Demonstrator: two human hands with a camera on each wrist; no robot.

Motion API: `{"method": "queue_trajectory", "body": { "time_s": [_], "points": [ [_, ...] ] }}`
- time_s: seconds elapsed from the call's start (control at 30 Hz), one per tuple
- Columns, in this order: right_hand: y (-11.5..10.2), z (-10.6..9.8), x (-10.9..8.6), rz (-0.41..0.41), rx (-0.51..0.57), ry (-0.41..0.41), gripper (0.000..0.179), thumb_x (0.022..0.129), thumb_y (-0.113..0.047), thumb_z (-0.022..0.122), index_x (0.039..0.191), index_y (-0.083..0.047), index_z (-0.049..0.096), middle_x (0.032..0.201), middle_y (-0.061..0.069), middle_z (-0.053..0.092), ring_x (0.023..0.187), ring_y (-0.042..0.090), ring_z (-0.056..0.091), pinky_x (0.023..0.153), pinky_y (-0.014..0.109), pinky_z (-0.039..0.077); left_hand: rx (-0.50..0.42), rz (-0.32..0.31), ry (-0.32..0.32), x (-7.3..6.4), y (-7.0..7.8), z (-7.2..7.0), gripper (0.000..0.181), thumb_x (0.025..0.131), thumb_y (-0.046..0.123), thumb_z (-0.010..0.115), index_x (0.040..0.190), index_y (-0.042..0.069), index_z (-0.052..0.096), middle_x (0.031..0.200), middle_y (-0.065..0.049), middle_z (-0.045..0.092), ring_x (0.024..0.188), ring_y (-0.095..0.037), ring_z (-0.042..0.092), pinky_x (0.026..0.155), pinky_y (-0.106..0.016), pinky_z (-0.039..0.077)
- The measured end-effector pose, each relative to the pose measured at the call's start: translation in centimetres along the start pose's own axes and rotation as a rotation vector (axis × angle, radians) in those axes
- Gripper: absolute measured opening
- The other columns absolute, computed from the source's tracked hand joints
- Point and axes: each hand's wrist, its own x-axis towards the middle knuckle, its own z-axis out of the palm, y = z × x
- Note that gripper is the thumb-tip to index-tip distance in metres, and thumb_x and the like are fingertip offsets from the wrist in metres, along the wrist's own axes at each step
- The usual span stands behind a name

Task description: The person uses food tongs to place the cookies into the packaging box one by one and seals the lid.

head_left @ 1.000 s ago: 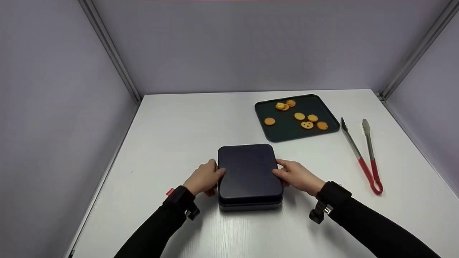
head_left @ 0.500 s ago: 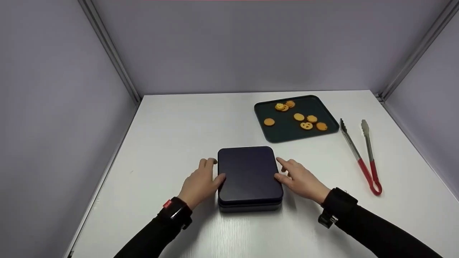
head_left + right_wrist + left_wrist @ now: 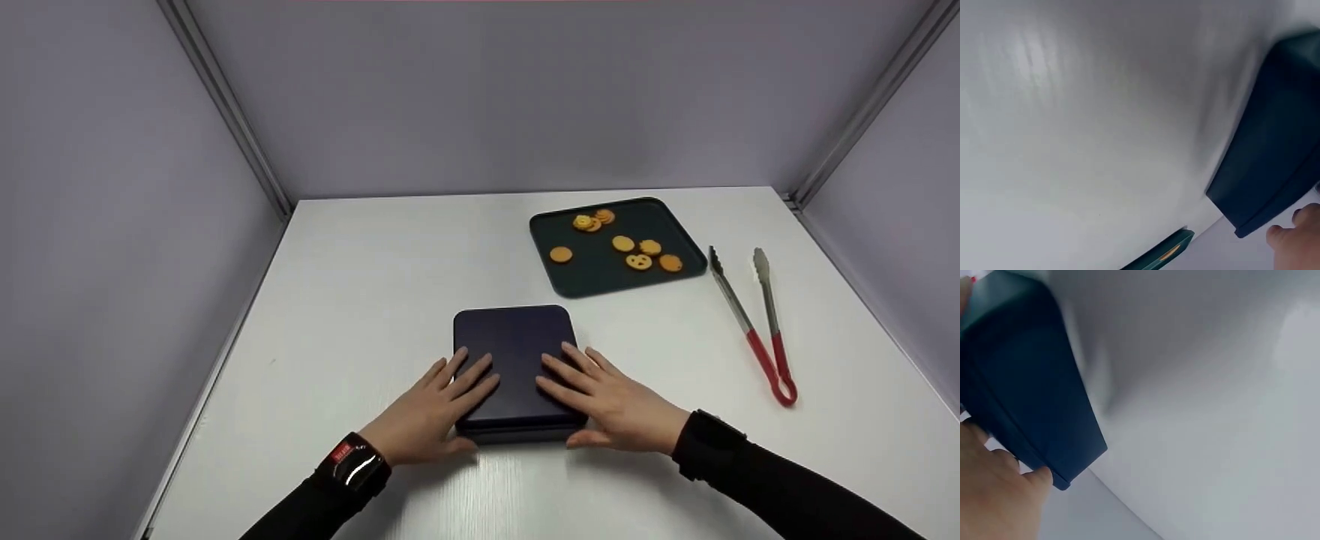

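Observation:
A dark navy rectangular box point(image 3: 515, 335) with its lid on lies at the middle of the white table; its side wall point(image 3: 1033, 382) fills the left of the left wrist view. My left hand point(image 3: 429, 412) rests on the lid's left part, fingers spread and straight, thumb near the front edge. Across from it, my right hand point(image 3: 611, 397) lies on the lid's right part, its fingers also extended and its thumb by the front right corner. Between the two hands a strip of lid shows. What the box contains is hidden.
Behind the box and to the right, a dark green tray point(image 3: 592, 277) carries several cookies point(image 3: 623, 244). Red-handled metal tongs point(image 3: 772, 360) lie spread on the table's right side. Grey panels point(image 3: 480, 97) stand around the back and sides.
Both hands have gone from holding the box's side edges to lying flat on top of the lid, with the wrists drawn nearer the front. The box stays in place.

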Motion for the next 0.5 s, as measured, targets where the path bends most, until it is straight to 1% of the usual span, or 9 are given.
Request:
{"method": "queue_trajectory", "body": {
  "time_s": [0.1,0.2,0.3,0.37,0.5],
  "points": [
    [-0.07,0.34,0.02,-0.043,-0.042,0.012,0.082,0.096,-0.053,0.063,0.160,-0.014,0.032,0.166,0.017,0.029,0.150,0.045,0.030,0.112,0.060,0.032,0.049,0.028,0.025,0.01,-0.22,0.25,0.095,0.090,0.052,0.073,0.163,0.017,0.023,0.171,-0.008,0.017,0.155,-0.041,0.017,0.119,-0.052,0.029],
    [-0.14,0.41,0.01,-0.049,-0.059,0.007,0.075,0.100,-0.046,0.061,0.160,-0.013,0.032,0.165,0.016,0.030,0.149,0.044,0.031,0.112,0.059,0.033,0.089,0.056,0.053,0.06,-0.42,0.40,0.090,0.091,0.046,0.074,0.162,0.017,0.027,0.169,-0.009,0.022,0.154,-0.041,0.021,0.117,-0.046,0.035],
    [-0.16,0.45,0.04,-0.049,-0.070,0.006,0.069,0.103,-0.041,0.059,0.160,-0.013,0.033,0.165,0.015,0.031,0.149,0.043,0.031,0.112,0.057,0.033,0.146,0.080,0.094,0.15,-0.61,0.55,0.084,0.092,0.041,0.075,0.160,0.017,0.033,0.167,-0.008,0.029,0.153,-0.040,0.027,0.111,-0.040,0.043],
    [-0.13,0.54,0.03,-0.061,-0.082,0.022,0.067,0.103,-0.039,0.058,0.159,-0.012,0.034,0.164,0.015,0.032,0.149,0.043,0.033,0.112,0.057,0.035,0.192,0.097,0.123,0.20,-0.70,0.66,0.080,0.092,0.043,0.073,0.159,0.018,0.036,0.165,-0.007,0.033,0.151,-0.039,0.030,0.108,-0.037,0.046],
    [-0.06,0.73,-0.03,-0.091,-0.116,0.055,0.063,0.104,-0.037,0.057,0.157,-0.010,0.038,0.162,0.015,0.037,0.146,0.042,0.038,0.110,0.057,0.038,0.243,0.132,0.184,0.13,-0.85,0.96,0.074,0.094,0.048,0.067,0.157,0.020,0.041,0.162,-0.006,0.039,0.148,-0.038,0.037,0.105,-0.036,0.048]
  ]
}}
